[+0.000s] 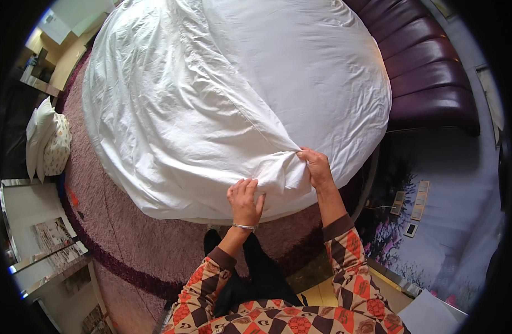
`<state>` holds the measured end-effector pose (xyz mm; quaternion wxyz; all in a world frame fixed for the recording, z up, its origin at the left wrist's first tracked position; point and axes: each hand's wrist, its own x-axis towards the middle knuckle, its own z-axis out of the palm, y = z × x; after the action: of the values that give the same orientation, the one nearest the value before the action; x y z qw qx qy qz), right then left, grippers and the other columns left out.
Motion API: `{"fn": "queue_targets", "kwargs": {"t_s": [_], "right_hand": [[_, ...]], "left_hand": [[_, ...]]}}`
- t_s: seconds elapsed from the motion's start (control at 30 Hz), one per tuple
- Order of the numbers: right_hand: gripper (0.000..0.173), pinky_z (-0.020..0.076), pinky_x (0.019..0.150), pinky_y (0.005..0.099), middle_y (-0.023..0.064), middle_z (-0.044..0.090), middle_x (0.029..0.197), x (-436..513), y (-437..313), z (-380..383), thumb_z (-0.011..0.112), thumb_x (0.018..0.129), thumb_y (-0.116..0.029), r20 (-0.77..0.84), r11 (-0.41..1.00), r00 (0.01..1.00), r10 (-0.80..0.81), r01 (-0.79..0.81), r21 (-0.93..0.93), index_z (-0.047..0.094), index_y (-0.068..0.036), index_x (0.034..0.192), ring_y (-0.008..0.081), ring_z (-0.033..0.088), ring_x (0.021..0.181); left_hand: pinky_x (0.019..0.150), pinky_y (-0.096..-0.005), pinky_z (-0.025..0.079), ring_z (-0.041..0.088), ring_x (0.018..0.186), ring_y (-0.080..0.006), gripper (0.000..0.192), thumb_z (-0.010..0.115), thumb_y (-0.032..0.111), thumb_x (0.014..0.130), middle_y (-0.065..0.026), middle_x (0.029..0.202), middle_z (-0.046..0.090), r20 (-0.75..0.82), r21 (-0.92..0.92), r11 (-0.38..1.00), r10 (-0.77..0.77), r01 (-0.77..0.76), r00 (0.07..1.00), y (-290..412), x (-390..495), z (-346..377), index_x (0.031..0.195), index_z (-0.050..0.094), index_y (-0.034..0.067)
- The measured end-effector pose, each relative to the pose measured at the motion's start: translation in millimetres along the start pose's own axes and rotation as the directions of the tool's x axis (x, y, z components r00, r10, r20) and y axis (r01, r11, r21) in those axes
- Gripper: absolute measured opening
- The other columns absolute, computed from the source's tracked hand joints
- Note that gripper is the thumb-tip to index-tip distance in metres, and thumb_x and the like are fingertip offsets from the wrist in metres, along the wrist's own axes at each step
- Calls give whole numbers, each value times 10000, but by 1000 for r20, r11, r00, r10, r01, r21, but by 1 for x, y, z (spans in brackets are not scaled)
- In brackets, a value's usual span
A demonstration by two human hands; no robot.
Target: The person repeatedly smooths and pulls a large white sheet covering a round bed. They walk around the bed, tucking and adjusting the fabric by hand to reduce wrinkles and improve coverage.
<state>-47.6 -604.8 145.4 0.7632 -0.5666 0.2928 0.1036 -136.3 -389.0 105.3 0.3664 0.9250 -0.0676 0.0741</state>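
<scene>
A wrinkled white duvet or cover (176, 125) is spread over the left and front of a large round bed. To its right shows the smoother white sheet (322, 83) beneath. My right hand (318, 167) pinches the cover's edge and corner between thumb and fingers, lifting small folds there. My left hand (244, 202), with a silver bracelet at the wrist, rests on the cover near the bed's front edge, fingers spread and not gripping it.
A purple padded leather headboard (427, 71) curves along the right. Pillows (47, 142) stand at the far left. A round mauve rug (122, 234) surrounds the bed. Wall switches and sockets (420, 200) are on the flower-patterned wall at right. Glossy cabinets (43, 234) stand at left.
</scene>
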Motion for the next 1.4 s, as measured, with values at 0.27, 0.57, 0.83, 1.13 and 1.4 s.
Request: {"fn": "queue_targets", "kwargs": {"t_s": [0.27,0.57,0.83,1.13,1.4], "right_hand": [[303,484,788,240,122,664,951,-2,7,-6,610,822,-65,25,1000,1000,-5,5,4,646,126,1054,156,616,854],[235,481,861,301,110,669,1034,-11,10,-16,645,864,-149,19,956,994,-103,104,-274,687,1,1040,205,603,969],[292,196,1083,470,71,593,1191,-75,0,18,706,768,-196,456,-131,520,-723,545,-828,678,-128,1051,309,410,1304],[111,248,1059,420,54,654,998,-47,7,9,707,744,-106,447,98,621,-644,646,-757,722,-95,854,299,509,1183],[111,373,1027,342,56,628,1051,-100,0,-3,624,848,-21,242,758,761,-602,640,-128,690,27,923,215,511,1153]], "left_hand": [[1057,-469,265,524,1147,-296,485,757,237,749,-106,1139,605,-29,-32,999,23,-24,999,50,16,6,1167,593,53],[1029,-439,286,595,978,-256,136,656,57,774,-56,872,650,-101,-263,962,50,-75,994,43,45,-22,909,655,73],[1026,-452,294,581,998,-265,144,670,88,792,-60,897,641,-76,-238,970,37,-54,996,39,50,-16,934,648,76],[1035,-443,274,579,1024,-247,164,713,121,774,-30,893,634,-125,-179,976,101,-123,987,42,48,-24,923,643,122],[1075,-423,256,616,1002,-224,123,725,99,763,-18,872,662,-165,-176,950,228,-256,959,73,23,-87,861,653,122]]}}
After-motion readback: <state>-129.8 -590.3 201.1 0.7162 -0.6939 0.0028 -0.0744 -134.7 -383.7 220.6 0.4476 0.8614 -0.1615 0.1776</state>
